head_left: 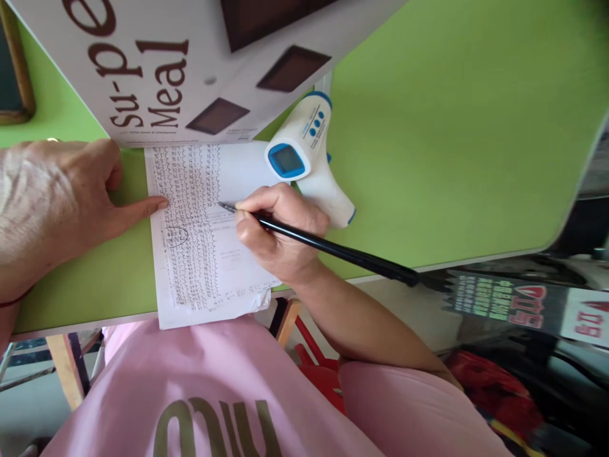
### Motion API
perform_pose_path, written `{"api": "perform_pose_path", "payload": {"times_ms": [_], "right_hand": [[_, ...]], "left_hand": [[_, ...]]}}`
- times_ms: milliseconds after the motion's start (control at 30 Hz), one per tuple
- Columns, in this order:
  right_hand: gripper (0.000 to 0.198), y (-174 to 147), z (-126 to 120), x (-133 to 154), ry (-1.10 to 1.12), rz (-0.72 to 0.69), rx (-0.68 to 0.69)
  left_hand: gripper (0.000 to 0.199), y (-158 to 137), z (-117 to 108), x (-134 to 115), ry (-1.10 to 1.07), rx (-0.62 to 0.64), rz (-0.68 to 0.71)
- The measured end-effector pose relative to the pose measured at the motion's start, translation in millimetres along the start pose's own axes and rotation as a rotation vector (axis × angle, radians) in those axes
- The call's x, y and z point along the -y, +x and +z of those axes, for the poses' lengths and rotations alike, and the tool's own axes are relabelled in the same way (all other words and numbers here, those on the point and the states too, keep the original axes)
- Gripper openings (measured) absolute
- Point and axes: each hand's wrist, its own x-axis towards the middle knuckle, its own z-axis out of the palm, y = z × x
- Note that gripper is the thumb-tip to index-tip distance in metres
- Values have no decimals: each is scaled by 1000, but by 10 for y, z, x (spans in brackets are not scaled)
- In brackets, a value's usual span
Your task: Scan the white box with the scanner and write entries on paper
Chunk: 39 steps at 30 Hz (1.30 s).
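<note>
My right hand (285,231) grips a long black pen (337,246) between thumb and fingers. Its tip touches the white paper (242,164) at the end of a row of small handwritten marks. Many such rows fill the left part of the sheet, and one spot is circled. My left hand (66,206) lies at the sheet's left side, thumb stretched onto its edge, the other fingers partly out of sight by a printed box. A white and blue infrared thermometer (304,143) rests just beyond my right hand, over the sheet's edge.
A white box (204,63) printed "Meal" stands across the sheet's far edge. The green table (451,139) stretches to the right. At the far left lies a dark wood-framed object (14,70). Below the table's edge are a red stool (323,374) and a printed strip (504,303).
</note>
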Motion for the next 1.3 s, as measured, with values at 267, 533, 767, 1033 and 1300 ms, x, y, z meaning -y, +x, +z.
{"api": "perform_pose_path", "payload": {"times_ms": [267, 533, 767, 1033, 1300], "right_hand": [[14, -8, 42, -12, 41, -6, -9], [14, 0, 87, -76, 86, -70, -17], [17, 35, 155, -120, 139, -63, -37], [17, 51, 176, -114, 201, -2, 5], [19, 58, 197, -127, 231, 19, 0]], "left_hand": [[74, 5, -1, -3, -60, -23, 20], [62, 4, -55, -14, 11, 2, 51], [69, 31, -60, -32, 64, 34, 14], [75, 20, -81, -21, 57, 23, 26], [74, 11, -93, -18, 39, -10, 31]]}}
